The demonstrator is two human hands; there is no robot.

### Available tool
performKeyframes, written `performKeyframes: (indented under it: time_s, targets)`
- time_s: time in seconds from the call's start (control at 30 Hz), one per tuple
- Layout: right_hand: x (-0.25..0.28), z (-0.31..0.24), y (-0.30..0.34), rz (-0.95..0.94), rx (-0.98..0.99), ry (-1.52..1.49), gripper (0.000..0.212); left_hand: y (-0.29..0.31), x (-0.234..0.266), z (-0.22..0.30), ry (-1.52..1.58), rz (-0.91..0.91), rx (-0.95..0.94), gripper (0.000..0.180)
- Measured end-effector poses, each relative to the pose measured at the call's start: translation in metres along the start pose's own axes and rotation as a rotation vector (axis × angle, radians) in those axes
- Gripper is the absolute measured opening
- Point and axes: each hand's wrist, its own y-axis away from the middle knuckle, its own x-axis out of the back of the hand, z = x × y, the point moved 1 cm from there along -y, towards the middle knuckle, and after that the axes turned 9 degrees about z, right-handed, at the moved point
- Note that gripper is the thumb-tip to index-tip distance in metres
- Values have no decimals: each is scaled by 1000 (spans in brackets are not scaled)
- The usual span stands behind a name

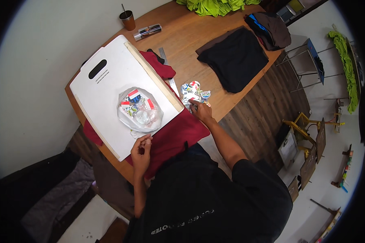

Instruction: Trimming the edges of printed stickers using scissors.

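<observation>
A clear plastic bag (pixel 121 117) lies open on a white board (pixel 105 91), holding several colourful cut-out stickers with red and white pieces among them. Just below the bag, at the board's near edge, is my left hand (pixel 141 156). Its thumb and fingers are pressed together, and anything between them is too small to see. My right hand (pixel 201 112) reaches over the board's right side to a loose pile of stickers (pixel 195 90) on the wooden table. There its fingertips close on a sticker at the pile's near side. Dark red cloth (pixel 178 133) hangs out from under the board.
Folded black cloth (pixel 237 58) lies on the wooden table (pixel 186 36), with brown and dark garments (pixel 271 30) beyond it. A metal ruler (pixel 162 55) pokes out by the board. At the back stand a cup (pixel 127 21), a clear roll (pixel 147 32) and bright green cloth (pixel 215 6).
</observation>
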Motion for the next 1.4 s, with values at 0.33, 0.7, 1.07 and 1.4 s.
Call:
performKeyframes:
  time_s: [0.33, 0.7, 1.07, 1.4]
  targets:
    - [3, -3, 13, -98, -24, 138, 38, -1, 3, 1, -25, 9, -19, 22]
    - [12, -1, 11, 104, -300, -71, 41, 4, 3, 0, -10, 18, -1, 22]
    - [-22, 20, -26, 54, -312, -98, 35, -2, 3, -10, 2, 88, -35, 21]
    - [-5, 59, -36, 56, -220, -344, 29, -16, -29, -34, -17, 100, -199, 17]
